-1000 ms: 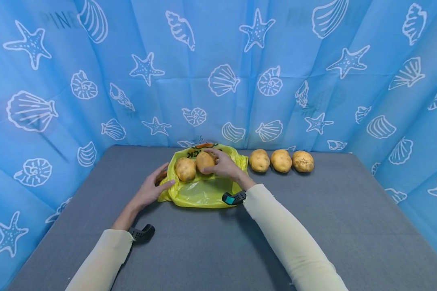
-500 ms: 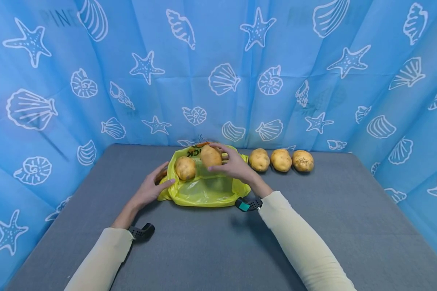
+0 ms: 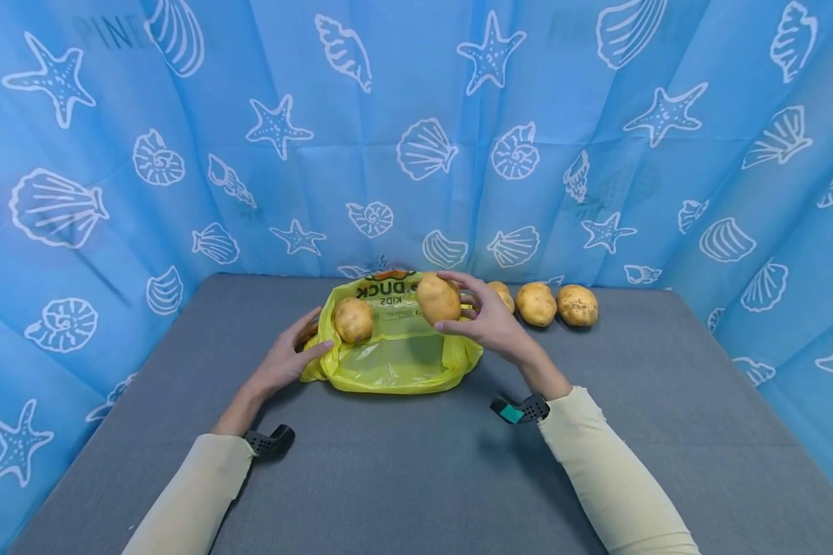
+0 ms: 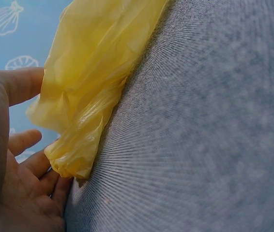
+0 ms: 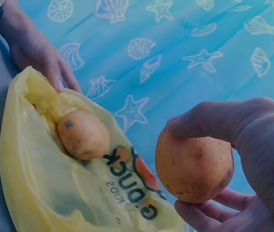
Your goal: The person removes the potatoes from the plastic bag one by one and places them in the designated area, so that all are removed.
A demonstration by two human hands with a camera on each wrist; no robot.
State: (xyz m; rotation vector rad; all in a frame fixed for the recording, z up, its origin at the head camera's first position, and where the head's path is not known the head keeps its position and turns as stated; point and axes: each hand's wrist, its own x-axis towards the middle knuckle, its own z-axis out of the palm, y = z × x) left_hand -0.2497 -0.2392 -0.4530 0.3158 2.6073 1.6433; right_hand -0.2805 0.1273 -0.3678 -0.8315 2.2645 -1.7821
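A yellow plastic bag point(image 3: 389, 381) lies with its mouth spread wide on the table, dark lettering on its inner back wall. One potato point(image 3: 353, 321) rests inside it at the left. My right hand point(image 3: 489, 316) grips another potato point(image 3: 438, 299) between thumb and fingers, lifted over the bag's right side; the right wrist view shows this held potato point(image 5: 195, 166) close up. My left hand point(image 3: 288, 354) stays at the bag's left edge, thumb against the rim, fingers extended and partly behind the plastic. In the left wrist view the fingers lie loosely beside the crumpled bag point(image 4: 86, 106).
Right of the bag, a row of potatoes stands along the table's back: one point(image 3: 501, 295) partly hidden by my right hand, one in the middle point(image 3: 536, 305) and one at the end point(image 3: 578, 306). A blue shell-patterned curtain point(image 3: 416, 154) rises behind the grey table point(image 3: 403, 478).
My right hand has lifted its potato from beside the other one in the bag and carried it up and to the right. The left hand has stayed in place.
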